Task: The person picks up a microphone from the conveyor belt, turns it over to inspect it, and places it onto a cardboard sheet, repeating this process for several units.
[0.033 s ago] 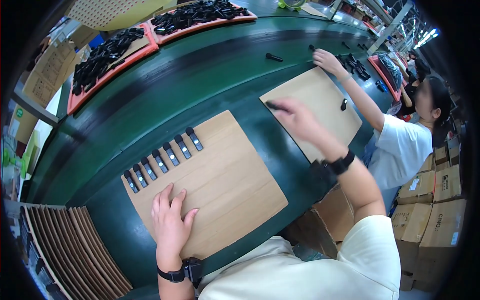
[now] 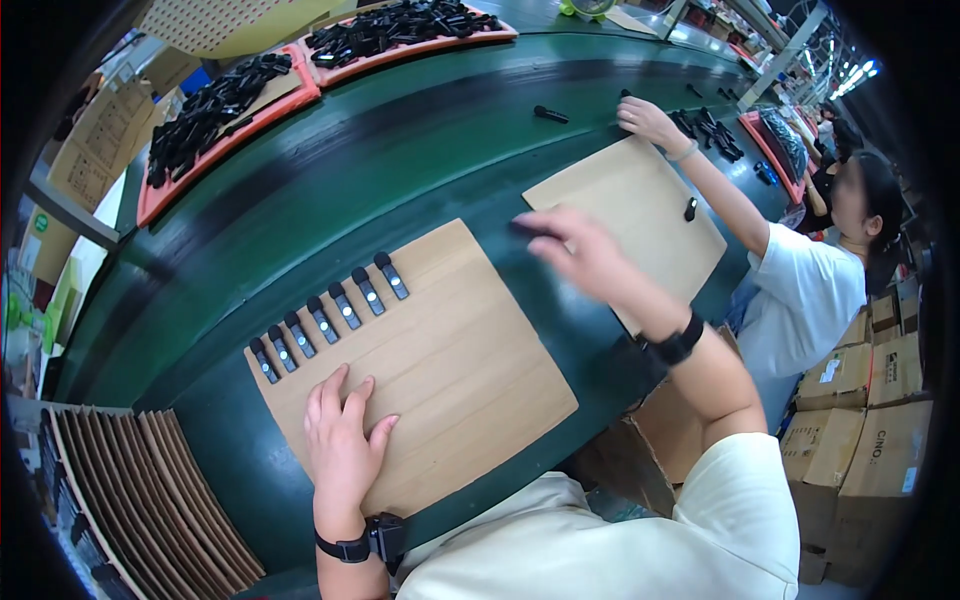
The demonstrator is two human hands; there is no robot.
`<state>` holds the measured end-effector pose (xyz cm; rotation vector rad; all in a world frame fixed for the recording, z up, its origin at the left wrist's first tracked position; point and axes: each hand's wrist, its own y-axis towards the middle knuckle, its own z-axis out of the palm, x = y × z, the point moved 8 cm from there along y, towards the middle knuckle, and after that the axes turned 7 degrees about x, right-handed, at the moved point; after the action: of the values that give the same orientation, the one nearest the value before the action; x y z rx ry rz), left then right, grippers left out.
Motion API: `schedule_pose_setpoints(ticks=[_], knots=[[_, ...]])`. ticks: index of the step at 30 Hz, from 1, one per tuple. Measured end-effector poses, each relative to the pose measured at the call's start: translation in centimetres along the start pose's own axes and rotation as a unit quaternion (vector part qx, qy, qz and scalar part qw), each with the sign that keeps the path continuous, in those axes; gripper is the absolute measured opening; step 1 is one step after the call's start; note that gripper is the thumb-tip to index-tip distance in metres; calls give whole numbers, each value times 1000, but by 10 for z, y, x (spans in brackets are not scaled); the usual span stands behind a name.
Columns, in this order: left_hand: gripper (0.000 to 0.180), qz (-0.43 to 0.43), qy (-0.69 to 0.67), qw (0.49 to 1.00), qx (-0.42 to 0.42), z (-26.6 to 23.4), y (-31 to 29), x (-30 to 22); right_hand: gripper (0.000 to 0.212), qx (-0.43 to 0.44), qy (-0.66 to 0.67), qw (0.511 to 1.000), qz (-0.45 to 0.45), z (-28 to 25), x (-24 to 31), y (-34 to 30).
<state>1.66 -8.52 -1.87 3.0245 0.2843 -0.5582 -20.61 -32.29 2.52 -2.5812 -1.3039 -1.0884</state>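
My left hand [image 2: 345, 430] lies on a brown cardboard sheet [image 2: 470, 370], fingers spread and empty. Along that sheet's far left edge runs a slanted row of several small black microphones [image 2: 322, 318] with foam tops and a pale round spot on each. My right hand [image 2: 585, 255], smeared by motion, is over the gap between this sheet and a second cardboard sheet [image 2: 600, 185]. Pinched at its fingertips is a dark, blurred microphone [image 2: 522, 229]. Another lone microphone [image 2: 691, 209] rests on the second sheet.
Red trays [image 2: 300, 95] heaped with black microphones stand at the far left of the green work surface [image 2: 400, 150]. Upright cardboard sheets [image 2: 150, 500] are stacked at lower left. At right, a co-worker's hand [image 2: 650, 125] reaches over loose microphones [image 2: 710, 135]; cartons [image 2: 850, 440] stand behind.
My right hand has shifted left with the microphone, off the second sheet toward the first. My left hand stays where it was. The co-worker's hand has moved slightly left.
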Motion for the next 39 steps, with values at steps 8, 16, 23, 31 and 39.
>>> schedule_pose_setpoints(ticks=[8,16,23,31,39], knots=[[45,48,-350,928,-120,-32,-5,-7,31,70,137,974,-164,83,158,-12],[30,126,-324,916,-199,-48,-18,8,29,66,211,961,-168,109,163,-10],[29,132,-340,911,-190,-46,-15,5,29,62,244,951,-180,117,150,-17],[28,145,-356,906,-174,-42,-14,4,29,59,216,952,-207,114,156,-18],[27,148,-356,907,-173,-39,-15,2,30,55,216,953,-207,114,156,-19]])
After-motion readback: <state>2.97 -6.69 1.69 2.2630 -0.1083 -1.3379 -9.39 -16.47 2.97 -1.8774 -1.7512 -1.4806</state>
